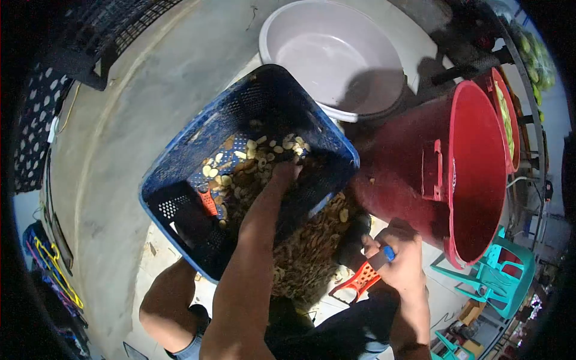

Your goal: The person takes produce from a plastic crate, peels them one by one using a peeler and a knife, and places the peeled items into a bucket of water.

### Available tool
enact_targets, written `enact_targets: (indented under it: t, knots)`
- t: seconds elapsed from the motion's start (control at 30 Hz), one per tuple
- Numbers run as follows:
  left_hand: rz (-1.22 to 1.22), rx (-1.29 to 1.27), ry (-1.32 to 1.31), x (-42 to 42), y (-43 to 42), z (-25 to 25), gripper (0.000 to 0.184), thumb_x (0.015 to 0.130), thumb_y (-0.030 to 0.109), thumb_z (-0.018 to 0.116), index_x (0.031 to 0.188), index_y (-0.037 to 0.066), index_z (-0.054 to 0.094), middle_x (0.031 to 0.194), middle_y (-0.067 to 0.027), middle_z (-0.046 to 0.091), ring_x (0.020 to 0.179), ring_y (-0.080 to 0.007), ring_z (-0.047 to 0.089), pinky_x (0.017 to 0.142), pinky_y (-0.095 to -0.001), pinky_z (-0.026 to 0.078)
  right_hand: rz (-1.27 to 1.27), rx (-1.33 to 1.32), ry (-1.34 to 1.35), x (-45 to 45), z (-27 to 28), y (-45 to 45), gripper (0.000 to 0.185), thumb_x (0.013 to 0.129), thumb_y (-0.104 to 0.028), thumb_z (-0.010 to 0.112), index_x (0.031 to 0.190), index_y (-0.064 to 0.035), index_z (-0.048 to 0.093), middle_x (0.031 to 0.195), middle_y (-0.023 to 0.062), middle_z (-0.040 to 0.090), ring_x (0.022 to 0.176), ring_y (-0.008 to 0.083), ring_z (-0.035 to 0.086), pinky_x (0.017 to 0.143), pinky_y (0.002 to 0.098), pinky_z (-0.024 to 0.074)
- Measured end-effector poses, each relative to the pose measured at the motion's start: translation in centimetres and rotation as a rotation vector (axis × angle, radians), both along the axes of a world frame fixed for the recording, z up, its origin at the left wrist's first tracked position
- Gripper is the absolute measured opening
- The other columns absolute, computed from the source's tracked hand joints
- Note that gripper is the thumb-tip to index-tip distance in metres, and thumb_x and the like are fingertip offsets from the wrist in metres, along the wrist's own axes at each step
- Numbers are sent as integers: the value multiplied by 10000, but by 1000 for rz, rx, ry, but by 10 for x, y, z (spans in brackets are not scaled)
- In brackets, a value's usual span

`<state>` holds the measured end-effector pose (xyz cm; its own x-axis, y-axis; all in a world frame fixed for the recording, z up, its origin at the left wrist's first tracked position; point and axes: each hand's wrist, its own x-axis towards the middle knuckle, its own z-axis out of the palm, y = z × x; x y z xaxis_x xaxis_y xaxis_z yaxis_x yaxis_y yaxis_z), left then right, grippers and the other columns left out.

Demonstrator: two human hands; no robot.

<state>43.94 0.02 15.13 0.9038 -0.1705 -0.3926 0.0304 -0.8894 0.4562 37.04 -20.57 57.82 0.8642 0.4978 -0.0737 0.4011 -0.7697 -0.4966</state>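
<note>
My left hand [288, 172] reaches down into a blue plastic basket [180, 144], among pale yellow peeled pieces [261, 157] and brown scraps. Its fingers are in shadow and hidden. My right hand [403, 259] is closed around an orange peeler [362, 279] with a perforated handle, outside the basket. A small blue piece [389, 253] and a dark strip show at the same hand; I cannot tell what they belong to. Inside the basket, a second orange tool [207, 201] leans near the left side. A heap of brown peelings [309, 258] lies between my legs and the basket.
Behind the basket stands a wide whitish tub [273, 45]. A large red bucket [390, 168] lies on its side at the right. Beyond it are a teal plastic chair [510, 276] and a metal rack [534, 114]. A black crate [129, 30] is at the upper left.
</note>
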Motion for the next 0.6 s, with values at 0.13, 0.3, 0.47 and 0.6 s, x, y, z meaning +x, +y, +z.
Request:
enact_targets:
  t: [0.13, 0.3, 0.47, 0.6]
  knots:
    - [256, -40, 322, 11, -3, 14, 550, 974, 437, 421, 1404, 98, 367, 1212, -182, 587, 1138, -343, 566, 937, -458, 472, 2, -4, 38, 11, -4, 4, 238, 722, -129, 709, 567, -33, 556, 529, 117, 489, 519, 294, 490, 521, 386, 378]
    - [11, 111, 63, -15, 33, -27, 568, 875, 320, 634, 1326, 52, 417, 1099, -169, 634, 995, -316, 635, 834, -461, 510, 35, -5, 27, 9, -6, 14, 277, 753, -154, 706, 567, -42, 535, 552, 132, 516, 535, 333, 520, 539, 422, 412]
    - [827, -1228, 2, -69, 75, 132, 567, 715, 64, 783, 1203, 50, 496, 1039, -98, 635, 965, -174, 611, 754, -317, 513, 191, -28, 51, -11, -1, 26, 217, 708, -194, 730, 649, -47, 582, 664, 145, 586, 732, 342, 602, 632, 456, 471]
    - [908, -1800, -54, -121, 84, 252, 530, 808, 90, 728, 1280, 36, 494, 1089, -82, 636, 936, -182, 619, 724, -278, 512, 45, -6, 133, -35, 9, 33, 196, 709, -197, 740, 783, -32, 663, 697, 192, 614, 693, 384, 611, 627, 465, 478]
